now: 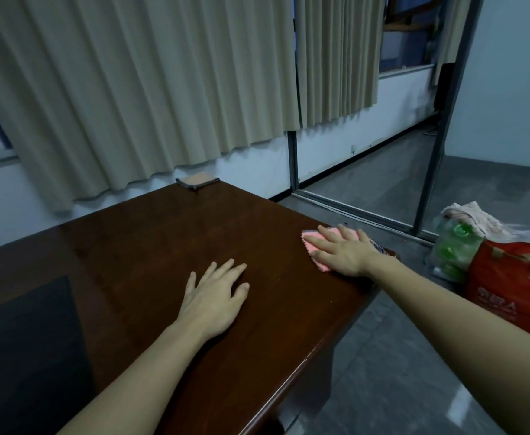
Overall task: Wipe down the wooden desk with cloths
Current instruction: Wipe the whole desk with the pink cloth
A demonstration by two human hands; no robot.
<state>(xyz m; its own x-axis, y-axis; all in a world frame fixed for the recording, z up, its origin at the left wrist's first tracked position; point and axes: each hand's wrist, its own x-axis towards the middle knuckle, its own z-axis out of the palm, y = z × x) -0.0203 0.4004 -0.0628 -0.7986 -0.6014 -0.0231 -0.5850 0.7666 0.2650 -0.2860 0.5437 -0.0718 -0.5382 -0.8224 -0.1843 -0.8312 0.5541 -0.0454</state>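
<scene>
A dark reddish-brown wooden desk (150, 233) fills the lower left of the view, its polished top glossy enough to reflect pale light along the far left edge. A darker rectangular inset panel (28, 350) sits in the surface near the desk's near left edge. The person's left hand (215, 293) lies palm down on the bare wood toward the middle of the top, fingers straight and slightly spread, holding nothing. The right hand (343, 249) presses flat, fingers extended and fanned, on a pink cloth (315, 246) at the desk's right edge; the cloth looks fluffy, with a frayed rim, and a darker patterned side shows beneath the wrist where it reaches the edge. A second cloth (197, 179), folded flat, pinkish tan on top with a dark border, rests at the far corner of the desk, well apart from both hands. Beige pleated curtains (138, 83) hang behind the desk. On the grey floor (383, 387) to the right of the desk stand a red bag (508, 290) and a clear plastic bag (452, 243) with green items inside
</scene>
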